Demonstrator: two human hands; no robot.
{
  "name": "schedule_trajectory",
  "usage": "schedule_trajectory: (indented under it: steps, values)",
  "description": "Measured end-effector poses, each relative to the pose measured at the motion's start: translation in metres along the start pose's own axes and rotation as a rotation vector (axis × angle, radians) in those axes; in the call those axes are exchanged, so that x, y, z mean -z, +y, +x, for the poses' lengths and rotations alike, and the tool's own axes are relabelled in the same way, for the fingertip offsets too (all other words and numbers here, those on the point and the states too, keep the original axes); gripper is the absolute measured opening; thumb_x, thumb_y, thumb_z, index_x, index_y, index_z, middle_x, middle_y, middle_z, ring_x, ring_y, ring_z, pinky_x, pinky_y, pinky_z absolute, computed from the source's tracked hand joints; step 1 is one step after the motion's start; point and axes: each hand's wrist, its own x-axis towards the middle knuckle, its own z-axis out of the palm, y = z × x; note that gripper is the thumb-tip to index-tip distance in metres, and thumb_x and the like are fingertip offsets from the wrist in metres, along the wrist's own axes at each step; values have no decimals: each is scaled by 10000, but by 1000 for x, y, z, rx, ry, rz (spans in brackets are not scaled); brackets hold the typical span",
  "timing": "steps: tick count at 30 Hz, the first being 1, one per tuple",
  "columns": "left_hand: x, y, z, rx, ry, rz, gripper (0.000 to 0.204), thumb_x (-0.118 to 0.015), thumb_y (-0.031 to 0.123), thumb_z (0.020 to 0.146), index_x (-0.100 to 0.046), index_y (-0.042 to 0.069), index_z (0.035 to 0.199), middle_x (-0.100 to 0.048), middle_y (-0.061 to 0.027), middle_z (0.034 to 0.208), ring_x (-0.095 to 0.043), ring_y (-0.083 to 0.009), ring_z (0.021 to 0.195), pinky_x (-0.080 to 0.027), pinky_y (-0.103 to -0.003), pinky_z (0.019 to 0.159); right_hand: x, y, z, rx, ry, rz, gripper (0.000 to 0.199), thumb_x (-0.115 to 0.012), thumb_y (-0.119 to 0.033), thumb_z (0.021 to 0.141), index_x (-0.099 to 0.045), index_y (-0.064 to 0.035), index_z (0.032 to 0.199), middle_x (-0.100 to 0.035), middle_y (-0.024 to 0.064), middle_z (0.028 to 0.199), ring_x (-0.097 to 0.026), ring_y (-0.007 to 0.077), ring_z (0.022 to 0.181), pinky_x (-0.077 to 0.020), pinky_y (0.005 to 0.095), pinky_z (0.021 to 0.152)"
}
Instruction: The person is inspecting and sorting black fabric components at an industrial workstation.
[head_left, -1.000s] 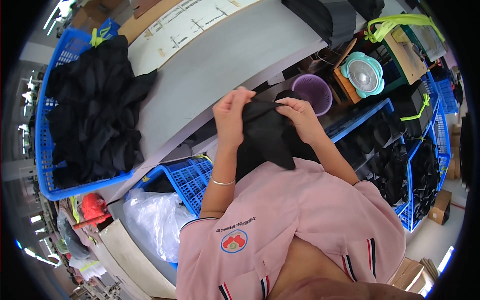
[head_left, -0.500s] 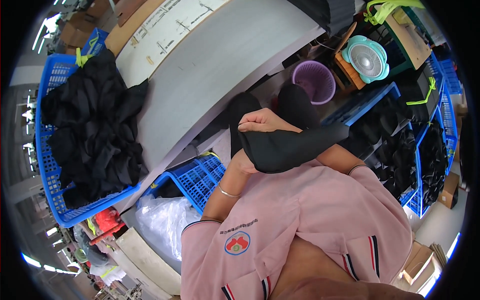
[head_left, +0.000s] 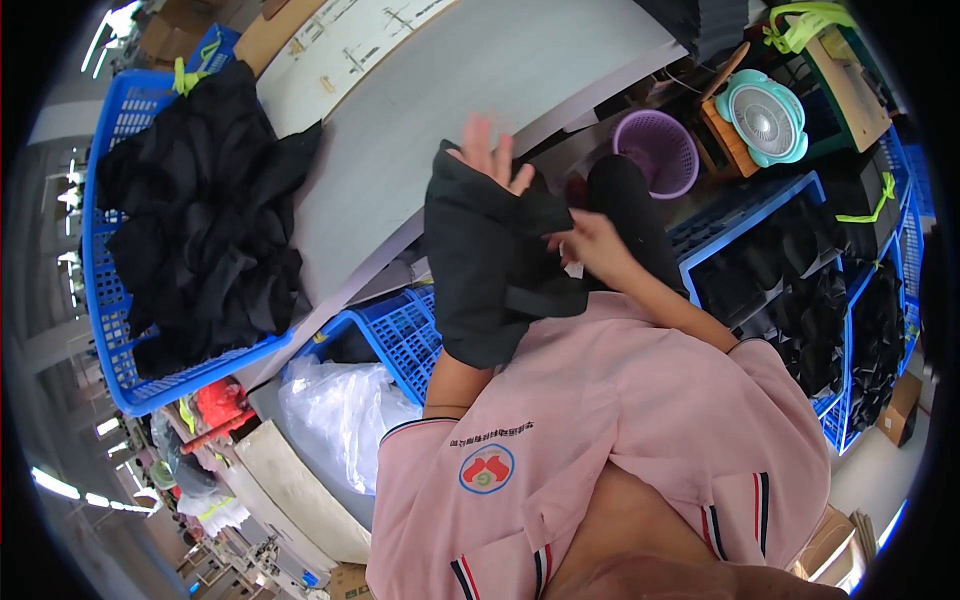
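A black fabric piece (head_left: 495, 265), soft and matte, hangs draped over the raised left hand (head_left: 490, 155), whose fingertips poke out above its top edge. It falls in loose folds, and the right hand (head_left: 590, 245) pinches its right edge.

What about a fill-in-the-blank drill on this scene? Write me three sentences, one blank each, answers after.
1. The black fabric piece is pulled over the person's ____ hand.
2. The right hand grips the fabric's ____ edge.
3. The small basket beside the fan is ____ in colour.

Missing words: left; right; purple
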Motion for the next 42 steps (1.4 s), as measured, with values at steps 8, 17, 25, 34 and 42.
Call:
schedule_trajectory:
  steps: [8, 17, 25, 34, 42]
  values:
    - [17, -34, -22, -276, -4, 538, 574, -524, 308, 1010, -322, 144, 1522, -233, -84, 1604, -316, -282, 1432, -411, -521, 1061, -3, -72, -23, 712, 201, -439, 310, -711, -58, 833, -613, -26, 1126, -630, 101, 1054, -625, 197, 911, -487, 306, 825]
    - [9, -30, -32, -307, 84, 393, 484, -566, 129, 988, -407, -11, 1424, -517, -88, 1357, -516, -167, 1236, -422, -278, 1035, -17, -56, -11, 1075, 417, -752, 239, -746, -10, 769, -657, -27, 990, -663, 96, 1026, -627, 285, 889, -513, 333, 787]
    - [28, -25, -28, -202, 89, 142, 430, -567, 131, 990, -459, -6, 1383, -536, -82, 1333, -531, -154, 1215, -421, -280, 1045, 24, -83, -30, 486, -193, 365, 156, -606, -163, 964, -628, -30, 886, -657, 41, 938, -611, 126, 884, -482, 282, 806]
    - [24, -39, -37, -115, 20, 169, 431, -572, 132, 989, -464, -3, 1383, -538, -91, 1341, -533, -169, 1223, -426, -298, 1049, 32, -94, 12, 355, 116, 555, 215, -563, -187, 1010, -636, -26, 1133, -677, 25, 1043, -626, 80, 924, -481, 244, 866]
    - [39, -30, -28, -90, 13, 98, 433, -577, 133, 987, -469, -2, 1384, -539, -99, 1348, -535, -183, 1230, -430, -314, 1052, 24, -91, -13, 896, 456, -448, 483, -723, -88, 838, -564, -36, 1291, -627, 136, 1242, -621, 222, 1074, -463, 292, 911]
